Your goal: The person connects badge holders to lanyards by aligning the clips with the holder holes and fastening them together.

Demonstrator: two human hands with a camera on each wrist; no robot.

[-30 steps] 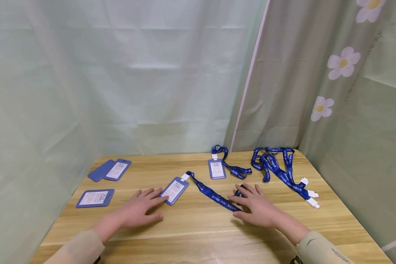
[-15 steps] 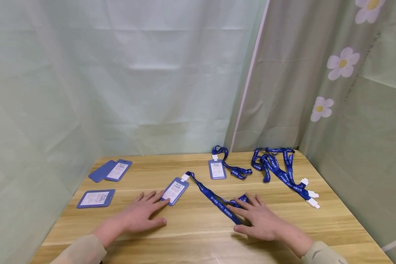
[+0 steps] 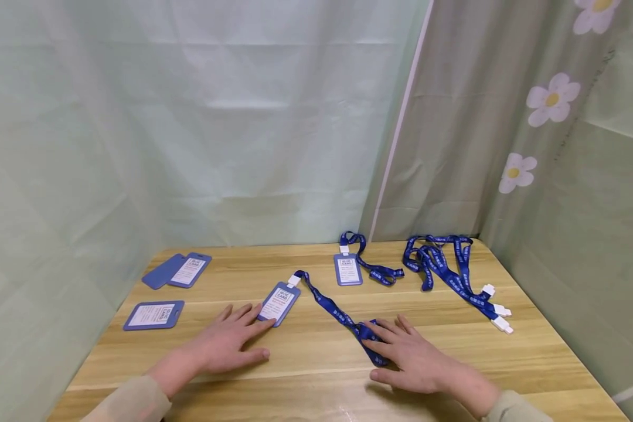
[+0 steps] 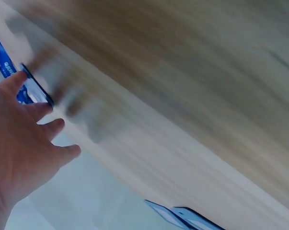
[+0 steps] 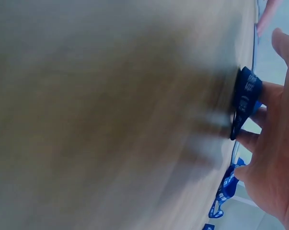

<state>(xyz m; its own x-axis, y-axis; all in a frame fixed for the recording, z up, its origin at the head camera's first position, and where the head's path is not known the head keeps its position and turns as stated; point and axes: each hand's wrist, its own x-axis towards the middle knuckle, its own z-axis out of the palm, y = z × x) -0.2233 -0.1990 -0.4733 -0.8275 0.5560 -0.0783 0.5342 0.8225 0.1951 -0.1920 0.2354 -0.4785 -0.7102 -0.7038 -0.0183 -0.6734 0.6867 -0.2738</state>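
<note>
A blue ID card holder (image 3: 279,303) lies tilted on the table, joined by a white clip (image 3: 293,281) to a blue printed lanyard (image 3: 329,306). My left hand (image 3: 227,343) is spread palm down, its fingertips at the holder's lower left edge. In the left wrist view the fingers reach over the card holder (image 4: 37,91). My right hand (image 3: 414,354), fingers extended, touches the bunched far end of the lanyard, partly covering it. The right wrist view has a lanyard fold (image 5: 247,98) at the fingertips.
Loose card holders lie at left: an overlapping pair (image 3: 189,270) and a single one (image 3: 154,315). Behind stands another holder (image 3: 347,270) with its lanyard attached. Several lanyards with white clips (image 3: 448,275) lie at back right. Curtains (image 3: 274,146) border the wooden table (image 3: 306,387).
My right hand has moved slightly toward the near edge, and the lanyard end beneath it has shifted nearer and folded over. The left hand and the card holder stay nearly in place.
</note>
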